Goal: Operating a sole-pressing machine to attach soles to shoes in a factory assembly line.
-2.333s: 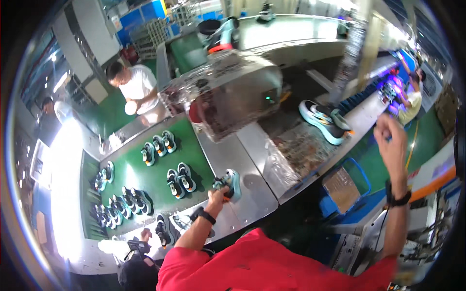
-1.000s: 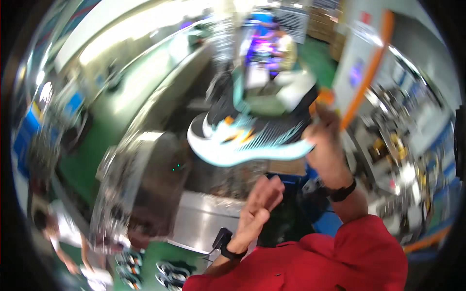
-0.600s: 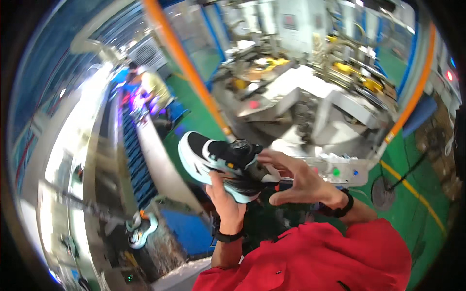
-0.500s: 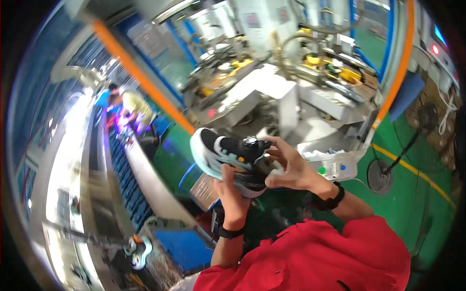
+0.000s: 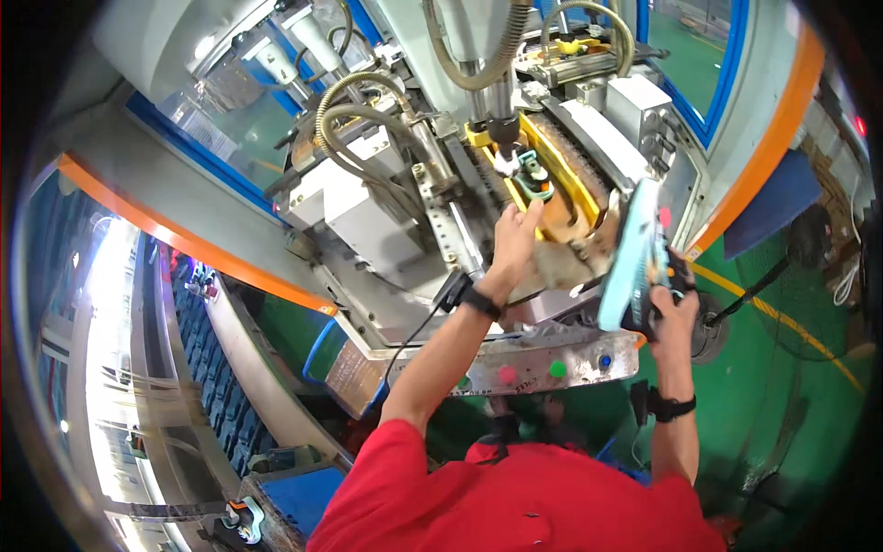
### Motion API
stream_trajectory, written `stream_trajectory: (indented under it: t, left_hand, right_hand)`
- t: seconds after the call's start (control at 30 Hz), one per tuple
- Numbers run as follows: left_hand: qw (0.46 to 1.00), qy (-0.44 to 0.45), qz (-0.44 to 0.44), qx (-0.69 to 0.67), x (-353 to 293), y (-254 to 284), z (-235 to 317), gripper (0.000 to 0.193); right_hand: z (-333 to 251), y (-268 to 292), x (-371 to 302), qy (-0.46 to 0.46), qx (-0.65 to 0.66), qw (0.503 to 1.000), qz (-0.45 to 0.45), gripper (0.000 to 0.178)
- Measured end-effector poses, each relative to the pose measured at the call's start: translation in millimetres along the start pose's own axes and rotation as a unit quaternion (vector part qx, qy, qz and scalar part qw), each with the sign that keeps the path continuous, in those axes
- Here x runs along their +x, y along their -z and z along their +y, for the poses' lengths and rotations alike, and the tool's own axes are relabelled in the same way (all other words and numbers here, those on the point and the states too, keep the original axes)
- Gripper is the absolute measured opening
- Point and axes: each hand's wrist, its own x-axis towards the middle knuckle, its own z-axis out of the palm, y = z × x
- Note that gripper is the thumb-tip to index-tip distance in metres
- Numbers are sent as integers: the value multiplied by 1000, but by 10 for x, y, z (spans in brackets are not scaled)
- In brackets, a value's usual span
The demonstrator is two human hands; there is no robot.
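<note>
In my right hand (image 5: 676, 313) is a sneaker (image 5: 633, 262), held up at the right with its pale turquoise sole toward the machine and its black upper against my fingers. My left hand (image 5: 517, 244) reaches into the machine, fingers stretched out and apart, holding nothing. Just beyond its fingertips another shoe (image 5: 533, 177), with a turquoise edge, sits between the yellow side plates (image 5: 578, 175) of a press. A dark metal press rod (image 5: 503, 131) comes down over that shoe. Whether my fingertips touch the shoe I cannot tell.
A front panel with coloured buttons (image 5: 556, 368) runs below my forearms. Metal blocks and hoses (image 5: 372, 179) stand to the left of the press. Orange-edged frame posts (image 5: 759, 138) flank the machine. At lower left, another shoe (image 5: 245, 518) lies near a conveyor (image 5: 216, 368).
The sneaker was between both hands; now only my right hand holds it, farther right. My left hand has let go and reached into the machine. The view has turned toward the press.
</note>
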Motion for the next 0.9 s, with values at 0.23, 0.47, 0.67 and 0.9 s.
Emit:
stream_trajectory:
  t: [0.23,0.47,0.67,0.9]
  left_hand:
    - [929,-39,238,280,1665,22,-663,81]
    - [954,18,239,180,1468,581,-365,29]
    - [936,139,-8,-324,-125,1259,-133,15]
    - [945,63,71,-314,-2478,2297,221,56]
  right_hand:
    - [-394,108,82,127,-155,977,65,63]
    - [-593,-466,819,123,-350,927,54,59]
    - [13,-1804,2398,53,-618,779,-88,58]
    - [1630,-3237,2370,77,-697,680,-212,47]
